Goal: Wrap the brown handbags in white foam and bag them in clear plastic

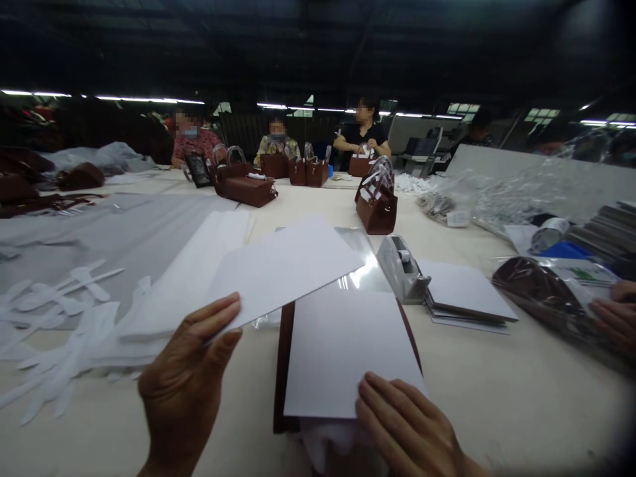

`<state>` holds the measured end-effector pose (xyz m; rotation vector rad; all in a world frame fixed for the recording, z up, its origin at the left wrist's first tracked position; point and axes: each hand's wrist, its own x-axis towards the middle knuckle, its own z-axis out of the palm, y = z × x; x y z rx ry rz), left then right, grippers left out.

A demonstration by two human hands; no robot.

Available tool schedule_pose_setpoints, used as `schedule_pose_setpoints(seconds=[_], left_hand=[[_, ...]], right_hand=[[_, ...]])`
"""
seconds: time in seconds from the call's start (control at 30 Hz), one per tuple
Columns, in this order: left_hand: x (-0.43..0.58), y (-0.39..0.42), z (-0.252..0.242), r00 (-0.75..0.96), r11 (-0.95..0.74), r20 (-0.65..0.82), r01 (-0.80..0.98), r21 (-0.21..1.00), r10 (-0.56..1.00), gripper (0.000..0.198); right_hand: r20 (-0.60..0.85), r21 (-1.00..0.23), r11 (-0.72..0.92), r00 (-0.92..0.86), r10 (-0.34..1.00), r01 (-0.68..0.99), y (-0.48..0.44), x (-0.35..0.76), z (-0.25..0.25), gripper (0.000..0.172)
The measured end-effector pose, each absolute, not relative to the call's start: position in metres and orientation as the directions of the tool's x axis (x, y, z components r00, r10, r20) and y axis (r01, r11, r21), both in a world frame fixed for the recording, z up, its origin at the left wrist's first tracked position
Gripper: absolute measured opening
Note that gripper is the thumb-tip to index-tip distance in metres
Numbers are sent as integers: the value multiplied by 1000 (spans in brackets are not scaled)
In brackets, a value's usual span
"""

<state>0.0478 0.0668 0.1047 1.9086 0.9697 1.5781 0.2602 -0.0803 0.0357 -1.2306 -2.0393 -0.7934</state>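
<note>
My left hand (186, 374) pinches a white card sheet (288, 268) by its near corner and holds it lifted, tilted up to the right. My right hand (405, 424) lies with fingers flat on the near right corner of a second white card (342, 351). That card rests on a flat brown leather piece (283, 361) in front of me. White tissue shows under the brown piece at the near edge.
A grey tape dispenser (401, 265) and a stack of white cards (467, 295) sit to the right. White paper sheets (193, 271) and cut strips (54, 318) lie left. Brown handbags (376, 205) stand further back. Another person's hand (616, 318) touches a wrapped bag (541, 288). Seated people work at the far end.
</note>
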Motion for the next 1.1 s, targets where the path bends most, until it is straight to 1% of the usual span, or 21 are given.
schedule_pose_setpoints(seconds=[0.07,0.13,0.17,0.27,0.3,0.33,0.37,0.43,0.5,0.57,0.6,0.67,0.7,0.73,0.77,0.8,0.83,0.9,0.93,1.0,1.1], left_hand=[[58,62,106,152,-630,613,116,768,775,19],[64,60,106,245,-619,586,83,781,772,21],[66,59,107,291,-619,573,94,780,766,21],[74,55,112,414,-658,558,149,738,719,18],[77,53,115,447,-682,566,154,715,693,17],[81,51,119,474,-710,580,150,688,662,17],[84,49,123,496,-737,596,144,661,631,17],[90,46,130,520,-784,629,137,606,578,18],[94,45,136,532,-820,658,132,557,533,17],[97,46,139,549,-847,674,131,515,494,15],[98,48,140,558,-860,680,131,494,476,14],[99,51,140,576,-880,688,127,458,442,12],[100,53,140,582,-888,693,119,445,425,12],[101,54,140,590,-892,694,107,440,413,13],[103,55,140,595,-892,693,92,443,406,13],[105,56,141,600,-886,689,76,458,407,14],[110,57,144,600,-874,683,57,483,417,16],[125,57,153,578,-832,676,8,554,456,19],[138,57,159,563,-806,674,-22,591,479,20],[172,57,176,540,-747,670,-108,655,510,18],[240,56,196,545,-631,660,-277,724,518,19]], right_hand=[[755,174,392,-378,536,903,-82,262,39,33],[751,149,408,-371,546,901,-86,267,53,25],[759,126,401,-348,550,907,-89,270,65,27],[823,49,277,-196,533,960,-94,283,110,53],[828,24,235,-151,540,972,-93,287,125,55],[815,4,218,-130,564,976,-91,291,138,53],[775,-11,232,-138,616,973,-87,295,150,47],[634,-82,322,-200,747,943,-76,302,164,31],[512,-224,374,-218,831,900,-67,308,169,21],[431,-374,367,-191,882,852,-61,313,170,18],[405,-422,361,-184,896,831,-60,315,171,18],[371,-445,376,-214,904,813,-60,317,172,16],[371,-417,395,-243,896,819,-61,317,173,16],[388,-353,418,-276,879,837,-61,318,174,17],[420,-252,434,-306,854,865,-62,318,176,19],[462,-117,430,-334,822,895,-64,318,178,20],[511,44,398,-363,779,916,-65,319,180,21],[595,340,250,-413,689,907,-70,325,186,18],[627,438,157,-426,653,885,-73,331,191,15],[669,541,0,-430,606,841,-82,348,201,13],[683,601,-138,-416,600,787,-98,388,214,19]])
